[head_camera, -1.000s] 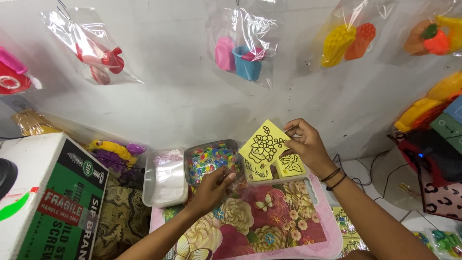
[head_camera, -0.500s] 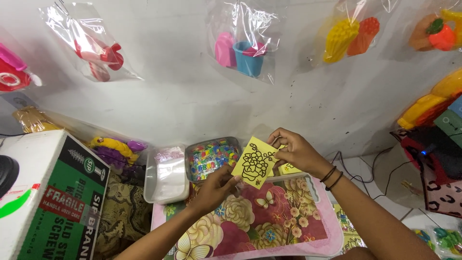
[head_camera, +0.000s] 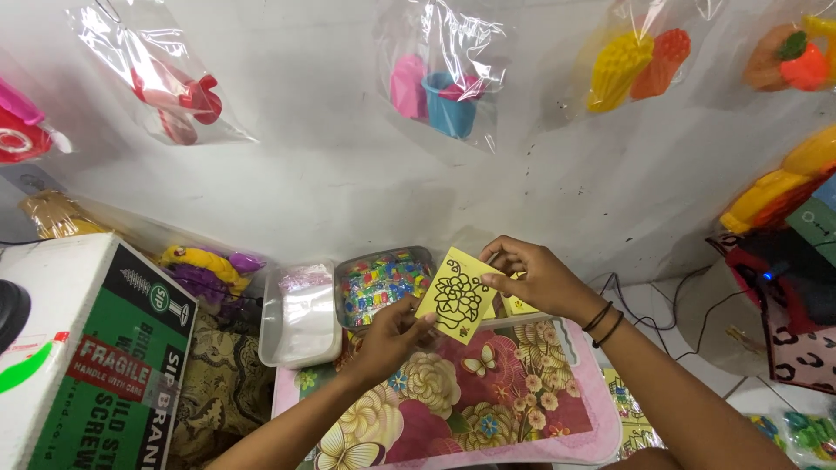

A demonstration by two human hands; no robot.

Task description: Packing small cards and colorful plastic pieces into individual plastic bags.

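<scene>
Together, left hand (head_camera: 394, 335) and right hand (head_camera: 533, 277), fingers pinching a square yellow card (head_camera: 457, 296); black floral outline.

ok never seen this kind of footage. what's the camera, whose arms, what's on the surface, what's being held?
One camera, worn on a person's head, looking down at their own two bare arms. No machine here.

The left hand and right hand together hold a small yellow card printed with a black line drawing of flowers: the left pinches its lower edge, the right its upper right edge. The right wrist wears dark bands.

Below the hands lies a floral-patterned board with a pink rim. Behind it stand a tray of small colourful pieces and a white tray holding clear plastic bags. At left sits a green and white cardboard box. Plastic toys in clear bags hang on the white wall.
</scene>
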